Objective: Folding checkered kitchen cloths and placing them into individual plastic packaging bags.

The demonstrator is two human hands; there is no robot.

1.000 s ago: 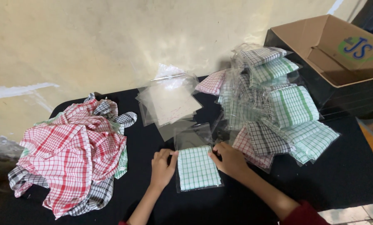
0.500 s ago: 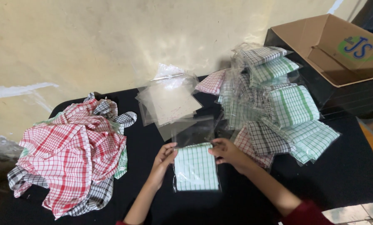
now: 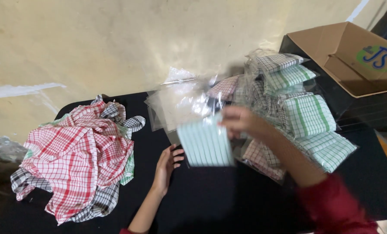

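My right hand (image 3: 241,122) is raised above the black table (image 3: 228,203) and grips a folded green-checked cloth in a clear plastic bag (image 3: 206,143), blurred by motion. My left hand (image 3: 166,167) lies on the table just left of the lifted bag, fingers spread and holding nothing. A stack of empty clear bags (image 3: 180,102) lies behind the hands. To the right is a pile of bagged folded cloths (image 3: 297,112), green, red and dark checked.
A heap of loose red, black and green checked cloths (image 3: 79,156) covers the table's left end. An open cardboard box (image 3: 353,56) stands at the far right on a dark surface. A pale wall (image 3: 115,39) runs behind the table.
The bagged green cloth lay flat on the table under both hands; now my right hand has lifted it up and toward the right. My left hand has let go and stays on the table.
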